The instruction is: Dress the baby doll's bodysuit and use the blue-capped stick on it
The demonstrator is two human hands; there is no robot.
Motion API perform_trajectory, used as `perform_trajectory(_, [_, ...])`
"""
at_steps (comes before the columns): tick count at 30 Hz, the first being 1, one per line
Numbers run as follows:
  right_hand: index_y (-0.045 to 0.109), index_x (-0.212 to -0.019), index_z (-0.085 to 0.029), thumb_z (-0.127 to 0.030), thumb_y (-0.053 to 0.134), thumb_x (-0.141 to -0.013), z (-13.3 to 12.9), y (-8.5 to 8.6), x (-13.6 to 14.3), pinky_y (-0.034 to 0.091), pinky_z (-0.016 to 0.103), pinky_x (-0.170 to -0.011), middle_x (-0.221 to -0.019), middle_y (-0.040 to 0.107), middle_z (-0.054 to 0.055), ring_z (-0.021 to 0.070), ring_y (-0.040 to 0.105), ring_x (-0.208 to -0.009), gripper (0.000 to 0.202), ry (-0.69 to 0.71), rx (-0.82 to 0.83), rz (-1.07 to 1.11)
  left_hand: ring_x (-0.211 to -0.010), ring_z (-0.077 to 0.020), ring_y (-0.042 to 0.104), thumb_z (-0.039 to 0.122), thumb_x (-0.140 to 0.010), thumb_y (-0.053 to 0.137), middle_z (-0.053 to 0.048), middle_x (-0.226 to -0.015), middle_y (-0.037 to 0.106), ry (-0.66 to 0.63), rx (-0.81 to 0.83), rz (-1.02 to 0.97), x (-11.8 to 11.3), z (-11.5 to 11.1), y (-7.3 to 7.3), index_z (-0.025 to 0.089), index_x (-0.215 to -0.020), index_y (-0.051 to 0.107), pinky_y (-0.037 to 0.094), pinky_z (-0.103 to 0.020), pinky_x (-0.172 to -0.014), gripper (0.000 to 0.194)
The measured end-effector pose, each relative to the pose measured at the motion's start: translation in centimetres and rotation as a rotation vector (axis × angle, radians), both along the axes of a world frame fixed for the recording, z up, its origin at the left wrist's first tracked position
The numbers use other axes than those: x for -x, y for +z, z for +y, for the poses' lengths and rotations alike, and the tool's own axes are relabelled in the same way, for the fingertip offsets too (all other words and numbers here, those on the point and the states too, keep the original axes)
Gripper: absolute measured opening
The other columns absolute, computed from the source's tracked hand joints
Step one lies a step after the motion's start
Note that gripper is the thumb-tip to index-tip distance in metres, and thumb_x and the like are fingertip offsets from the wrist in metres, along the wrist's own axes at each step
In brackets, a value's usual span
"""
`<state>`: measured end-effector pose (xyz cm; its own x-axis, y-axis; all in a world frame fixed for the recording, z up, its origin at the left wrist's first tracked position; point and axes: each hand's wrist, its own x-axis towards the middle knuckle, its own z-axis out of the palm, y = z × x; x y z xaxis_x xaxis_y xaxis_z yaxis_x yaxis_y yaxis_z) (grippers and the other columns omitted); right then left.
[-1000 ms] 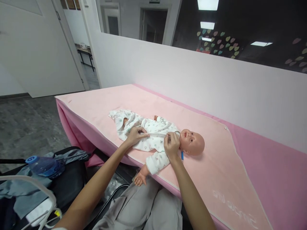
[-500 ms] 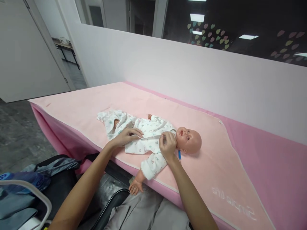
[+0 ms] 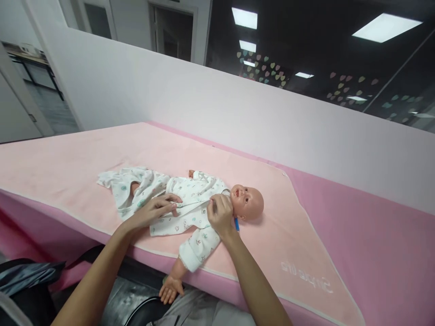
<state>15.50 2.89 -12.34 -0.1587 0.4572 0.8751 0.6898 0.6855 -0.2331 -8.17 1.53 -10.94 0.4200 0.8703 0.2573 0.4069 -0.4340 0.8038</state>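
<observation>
**Left grip opens while the right minds the collar**

And there's the change: a second ago my left grip (image 3: 159, 210) was pinching the front edge of the white top (image 3: 183, 220); now its fingers are spread, lying over the cloth at the waist. My right grip (image 3: 221, 213) hasn't budged from the collar, thumb and fingertips drawn together, pinching the edge there as far as I can tell. I'd call that the lower stretch of the front released, with only the collar end under control, so the long edge could slip out of line.

Now the doll (image 3: 250, 203)! It lies on its back along the desk (image 3: 285, 244), bald head to my right, mouth open, leg end off to my left. The top is white with small scattered prints, its near panel smoothed toward me. The near sleeve (image 3: 200, 246) ends in a thick plain cuff, and the doll's hand (image 3: 171, 289) hangs past the desk's edge. A blue strip (image 3: 237, 224) pokes out beside the neck.
</observation>
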Motion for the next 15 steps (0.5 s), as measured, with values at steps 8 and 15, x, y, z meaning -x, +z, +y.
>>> perform_trajectory(8, [0.05,-0.075,-0.016,-0.014,0.04,-0.081,-0.26,0.46,-0.24,0.036,0.026,-0.066,-0.069,0.054,0.003,0.0123,0.047,-0.068,0.011,-0.013,-0.021,-0.026,-0.098,-0.0231,0.054,0.046,-0.079,0.056,-0.007,-0.112,0.056,0.055,-0.002,0.037,-0.17,-0.53,-0.07,0.016,-0.055,0.054,0.043,-0.029,-0.083,0.038])
perform_trajectory(15, [0.05,-0.076,-0.016,-0.013,0.043,-0.079,-0.07,-0.27,-0.72,0.037,0.027,-0.068,-0.072,0.055,0.003,0.013,0.049,-0.073,0.008,-0.015,-0.016,-0.051,-0.1,-0.0218,0.053,0.041,-0.074,0.065,-0.005,-0.101,0.058,0.111,-0.054,-0.03,-0.42,-0.76,-0.46,0.02,-0.091,0.055,0.041,-0.033,-0.089,0.029])
